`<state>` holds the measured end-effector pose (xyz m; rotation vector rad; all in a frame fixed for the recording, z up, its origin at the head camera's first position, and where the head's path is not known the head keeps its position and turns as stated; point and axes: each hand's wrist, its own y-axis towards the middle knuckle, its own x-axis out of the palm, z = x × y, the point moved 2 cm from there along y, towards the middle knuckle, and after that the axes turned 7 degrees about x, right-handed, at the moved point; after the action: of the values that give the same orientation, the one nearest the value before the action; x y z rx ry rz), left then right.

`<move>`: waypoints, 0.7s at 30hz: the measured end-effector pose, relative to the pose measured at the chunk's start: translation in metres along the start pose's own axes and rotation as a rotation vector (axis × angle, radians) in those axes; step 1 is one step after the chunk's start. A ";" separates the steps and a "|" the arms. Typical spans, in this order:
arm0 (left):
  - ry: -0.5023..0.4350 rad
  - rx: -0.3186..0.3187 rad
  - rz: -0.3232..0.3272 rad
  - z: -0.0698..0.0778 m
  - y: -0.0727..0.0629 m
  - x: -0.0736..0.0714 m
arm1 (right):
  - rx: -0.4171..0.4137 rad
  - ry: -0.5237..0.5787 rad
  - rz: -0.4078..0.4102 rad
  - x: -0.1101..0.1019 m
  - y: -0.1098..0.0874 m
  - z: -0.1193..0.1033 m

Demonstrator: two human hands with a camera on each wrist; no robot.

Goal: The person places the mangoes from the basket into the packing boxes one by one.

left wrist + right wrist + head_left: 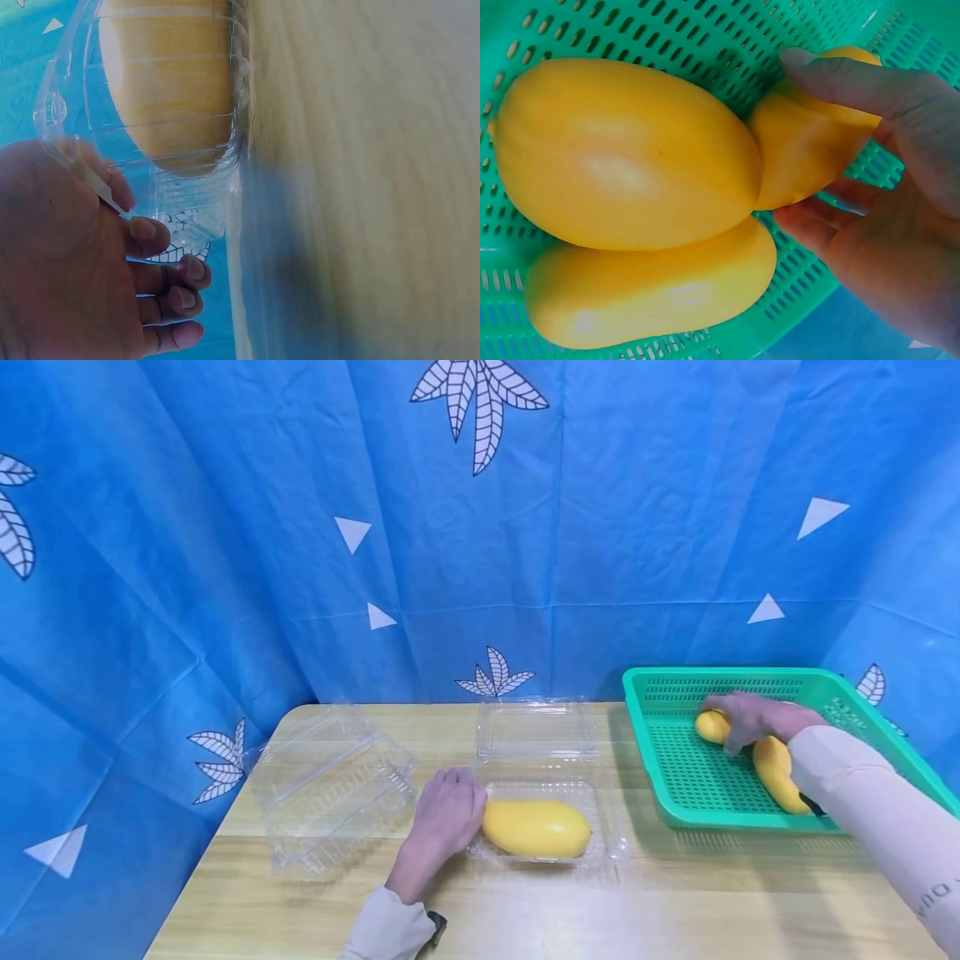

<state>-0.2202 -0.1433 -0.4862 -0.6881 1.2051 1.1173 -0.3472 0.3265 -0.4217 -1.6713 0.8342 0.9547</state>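
In the head view my left hand (447,810) is at the left edge of an open clear plastic clamshell box (603,802). A smooth yellow oblong fruit (536,829) lies in its lower half. The left wrist view shows the thumb and forefinger of that hand (82,247) pinching the box's rim (51,112); the other fingers curl loosely. Inside the green basket (660,814), my right hand (750,717) grips another yellow fruit (802,146), thumb over it and fingers beneath. Beside it lie a large yellow fruit (626,154) and a slimmer one (652,289).
More clear clamshell boxes (330,785) stand open at the left of the wooden table (540,914), overlapping one another. The clamshell's raised lid (536,731) points toward the back edge. A blue patterned curtain (480,543) hangs behind and at both sides.
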 end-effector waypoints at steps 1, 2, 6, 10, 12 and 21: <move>0.002 0.002 0.001 0.000 0.000 0.000 | 0.001 -0.002 -0.012 0.000 0.000 -0.001; 0.003 0.003 0.003 0.000 0.000 -0.001 | 0.004 -0.004 -0.019 -0.001 0.001 -0.001; 0.008 0.008 0.012 0.001 -0.001 0.000 | 0.020 -0.028 -0.022 0.001 0.004 -0.001; 0.002 0.007 0.014 0.002 -0.001 -0.001 | 0.012 -0.059 0.006 0.002 0.004 0.000; 0.006 0.004 0.009 0.002 -0.001 -0.001 | 0.004 -0.070 0.020 0.003 0.003 0.001; 0.011 0.008 0.011 0.002 -0.002 -0.002 | -0.092 -0.052 0.091 -0.003 -0.003 -0.002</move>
<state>-0.2175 -0.1431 -0.4837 -0.6832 1.2239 1.1183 -0.3454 0.3258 -0.4177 -1.6913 0.8481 1.1095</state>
